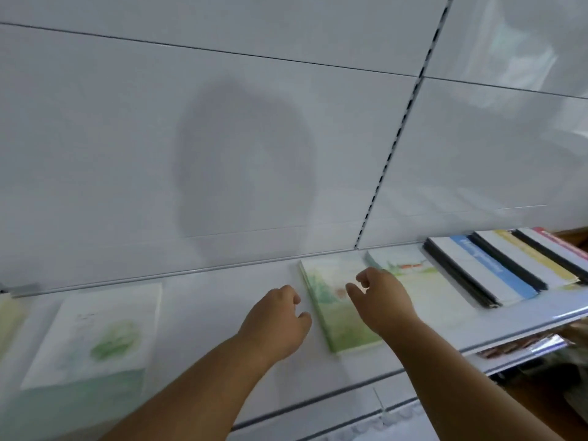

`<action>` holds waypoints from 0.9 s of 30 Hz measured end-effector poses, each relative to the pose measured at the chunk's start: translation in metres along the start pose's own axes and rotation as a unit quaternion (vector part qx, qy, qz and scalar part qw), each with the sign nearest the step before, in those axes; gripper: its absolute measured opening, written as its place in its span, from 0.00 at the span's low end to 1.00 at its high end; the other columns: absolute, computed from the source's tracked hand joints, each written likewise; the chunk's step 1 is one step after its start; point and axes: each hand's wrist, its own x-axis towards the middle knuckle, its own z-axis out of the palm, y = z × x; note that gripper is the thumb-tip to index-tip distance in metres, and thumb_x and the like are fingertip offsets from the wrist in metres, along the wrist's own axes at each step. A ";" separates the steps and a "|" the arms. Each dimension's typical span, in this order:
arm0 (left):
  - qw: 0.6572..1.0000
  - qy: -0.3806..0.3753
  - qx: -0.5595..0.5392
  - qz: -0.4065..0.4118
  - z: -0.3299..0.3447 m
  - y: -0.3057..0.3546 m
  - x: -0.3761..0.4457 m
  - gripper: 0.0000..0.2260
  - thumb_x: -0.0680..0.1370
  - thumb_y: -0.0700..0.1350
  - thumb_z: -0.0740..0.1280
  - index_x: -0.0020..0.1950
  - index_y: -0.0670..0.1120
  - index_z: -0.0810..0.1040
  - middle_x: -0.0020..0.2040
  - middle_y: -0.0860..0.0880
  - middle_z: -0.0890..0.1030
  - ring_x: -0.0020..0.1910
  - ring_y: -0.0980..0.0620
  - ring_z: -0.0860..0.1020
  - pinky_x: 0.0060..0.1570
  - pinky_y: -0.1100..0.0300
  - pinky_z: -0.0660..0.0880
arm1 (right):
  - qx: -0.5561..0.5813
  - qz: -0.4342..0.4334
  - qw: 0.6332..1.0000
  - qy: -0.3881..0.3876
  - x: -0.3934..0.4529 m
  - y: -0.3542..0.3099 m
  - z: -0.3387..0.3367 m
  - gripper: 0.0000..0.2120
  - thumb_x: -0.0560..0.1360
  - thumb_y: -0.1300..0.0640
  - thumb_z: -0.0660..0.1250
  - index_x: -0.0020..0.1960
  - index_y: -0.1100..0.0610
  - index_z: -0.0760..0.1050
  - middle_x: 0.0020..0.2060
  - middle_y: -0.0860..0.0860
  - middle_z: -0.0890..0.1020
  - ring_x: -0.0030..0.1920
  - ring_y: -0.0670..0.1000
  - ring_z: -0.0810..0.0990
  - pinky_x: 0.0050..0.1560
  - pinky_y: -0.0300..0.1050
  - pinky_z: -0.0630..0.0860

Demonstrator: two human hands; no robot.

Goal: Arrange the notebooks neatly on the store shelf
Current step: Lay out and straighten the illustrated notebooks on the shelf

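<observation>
This is a shop, at a display unit of stationery. A white metal shelf (222, 300) runs along white back panels (159, 138), which are split by a slotted upright rail (389, 160) of the kind that carries adjustable shop shelving. Notebooks with pale green covers (95, 332) lie flat on it in a row. To the right, bound books (496, 268) overlap in a neat fan, like stock laid out for sale.

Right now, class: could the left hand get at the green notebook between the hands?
Probably yes: the left hand hovers just left of the green notebook, with bare shelf between them.
</observation>
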 end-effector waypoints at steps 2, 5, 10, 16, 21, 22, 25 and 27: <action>0.995 -0.011 -0.086 -0.044 0.024 0.022 0.020 0.19 0.76 0.53 0.67 0.64 0.49 0.72 0.60 0.53 0.77 0.57 0.50 0.78 0.57 0.57 0.74 | -0.049 0.003 0.998 -0.036 0.020 0.021 -0.001 0.24 0.79 0.43 0.65 0.69 0.56 0.73 0.63 0.55 0.76 0.62 0.56 0.76 0.64 0.48 0.73; 0.954 0.061 -0.244 -0.166 0.045 0.041 0.048 0.21 0.67 0.56 0.69 0.54 0.45 0.76 0.50 0.47 0.82 0.48 0.45 0.81 0.51 0.51 0.80 | -0.079 0.013 0.991 -0.104 0.033 0.039 0.004 0.25 0.78 0.41 0.65 0.68 0.56 0.70 0.63 0.57 0.77 0.62 0.59 0.75 0.65 0.51 0.73; 0.881 0.123 -0.398 -0.225 0.054 0.040 0.083 0.25 0.60 0.58 0.72 0.47 0.40 0.81 0.44 0.41 0.85 0.42 0.41 0.84 0.48 0.43 0.82 | 0.018 0.008 0.992 -0.127 0.041 0.051 0.004 0.28 0.77 0.46 0.69 0.72 0.55 0.67 0.64 0.54 0.79 0.64 0.57 0.77 0.63 0.47 0.74; 0.862 0.165 -0.467 -0.110 0.016 0.037 0.046 0.03 0.79 0.45 0.68 0.51 0.50 0.80 0.48 0.46 0.85 0.48 0.42 0.84 0.53 0.38 0.79 | 0.313 0.018 0.943 -0.112 0.030 0.020 -0.001 0.22 0.75 0.35 0.66 0.57 0.52 0.75 0.44 0.46 0.81 0.44 0.46 0.81 0.45 0.42 0.79; 0.866 0.269 -0.421 0.010 -0.016 0.011 -0.011 0.08 0.75 0.53 0.67 0.52 0.62 0.75 0.50 0.57 0.83 0.51 0.56 0.82 0.56 0.51 0.77 | 0.514 -0.032 0.841 -0.168 0.001 -0.046 0.002 0.35 0.66 0.25 0.65 0.63 0.46 0.76 0.57 0.50 0.83 0.59 0.53 0.82 0.63 0.61 0.77; 0.866 0.277 -0.416 0.024 -0.022 0.004 -0.020 0.10 0.74 0.55 0.67 0.54 0.62 0.75 0.51 0.58 0.83 0.52 0.57 0.82 0.56 0.53 0.76 | 0.544 -0.040 0.818 -0.183 -0.009 -0.057 0.001 0.31 0.68 0.27 0.67 0.61 0.47 0.78 0.55 0.51 0.85 0.57 0.54 0.84 0.61 0.61 0.79; 0.854 0.279 -0.435 0.053 -0.039 -0.010 -0.043 0.19 0.74 0.63 0.66 0.62 0.58 0.74 0.56 0.60 0.82 0.57 0.60 0.80 0.58 0.60 0.74 | 0.598 -0.031 0.783 -0.170 -0.030 -0.080 -0.001 0.29 0.72 0.32 0.65 0.56 0.57 0.81 0.49 0.57 0.86 0.52 0.58 0.86 0.57 0.61 0.81; 0.842 0.276 -0.461 0.050 -0.050 -0.008 -0.054 0.17 0.75 0.66 0.64 0.58 0.59 0.75 0.52 0.62 0.83 0.52 0.63 0.80 0.50 0.66 0.76 | 0.603 -0.017 0.787 -0.125 -0.040 -0.093 -0.006 0.30 0.74 0.30 0.63 0.50 0.58 0.81 0.47 0.60 0.85 0.49 0.61 0.85 0.52 0.58 0.82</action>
